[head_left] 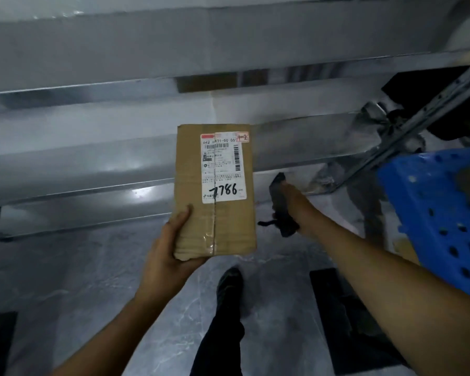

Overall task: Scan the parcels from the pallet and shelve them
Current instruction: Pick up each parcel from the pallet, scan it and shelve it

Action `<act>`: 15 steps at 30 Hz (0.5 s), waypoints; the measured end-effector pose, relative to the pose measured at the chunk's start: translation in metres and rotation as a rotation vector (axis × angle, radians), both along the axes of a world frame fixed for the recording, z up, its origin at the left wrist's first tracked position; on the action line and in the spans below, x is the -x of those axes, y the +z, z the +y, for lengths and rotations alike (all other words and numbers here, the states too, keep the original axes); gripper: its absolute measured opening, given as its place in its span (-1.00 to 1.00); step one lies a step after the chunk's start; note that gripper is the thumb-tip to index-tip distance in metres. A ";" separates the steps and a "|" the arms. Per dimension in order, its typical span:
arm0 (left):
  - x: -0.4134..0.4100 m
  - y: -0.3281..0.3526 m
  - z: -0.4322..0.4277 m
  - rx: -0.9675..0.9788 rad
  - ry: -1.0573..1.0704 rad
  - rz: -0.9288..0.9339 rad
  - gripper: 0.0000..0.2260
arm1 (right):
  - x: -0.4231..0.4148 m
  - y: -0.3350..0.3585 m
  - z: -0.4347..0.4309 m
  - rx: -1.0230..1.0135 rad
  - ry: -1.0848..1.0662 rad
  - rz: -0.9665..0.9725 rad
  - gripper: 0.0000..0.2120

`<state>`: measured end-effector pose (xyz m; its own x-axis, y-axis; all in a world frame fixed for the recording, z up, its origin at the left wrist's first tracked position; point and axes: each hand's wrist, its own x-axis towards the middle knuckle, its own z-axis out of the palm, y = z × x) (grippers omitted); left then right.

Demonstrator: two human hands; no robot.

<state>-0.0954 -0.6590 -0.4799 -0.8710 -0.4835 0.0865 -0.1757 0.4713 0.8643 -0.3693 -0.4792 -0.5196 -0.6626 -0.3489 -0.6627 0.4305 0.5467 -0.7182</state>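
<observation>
fingers of left hand grip parcel | right hand grips scanner | grey floor, metal shelves

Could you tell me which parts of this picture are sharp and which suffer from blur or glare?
Head view: the parcel in the left hand is sharp, its label legible; the right hand and its dark device are motion-blurred; glare spots the metal shelves, whose edges bow.

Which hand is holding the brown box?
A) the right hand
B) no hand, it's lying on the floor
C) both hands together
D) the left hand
D: the left hand grips the brown box at its lower left corner, while the right hand holds a dark device apart from the box.
</observation>
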 end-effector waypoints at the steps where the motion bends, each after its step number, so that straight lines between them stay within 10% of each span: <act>1: -0.021 0.012 0.009 0.018 0.009 0.007 -0.16 | -0.026 0.022 0.016 0.014 0.037 -0.022 -0.46; 8: -0.145 0.122 0.056 0.036 0.026 0.016 -0.20 | -0.166 0.220 0.096 0.113 0.327 -0.035 -0.64; 15: -0.207 0.214 0.034 0.219 -0.072 0.142 -0.19 | -0.237 0.411 0.100 -0.394 1.088 0.656 -0.48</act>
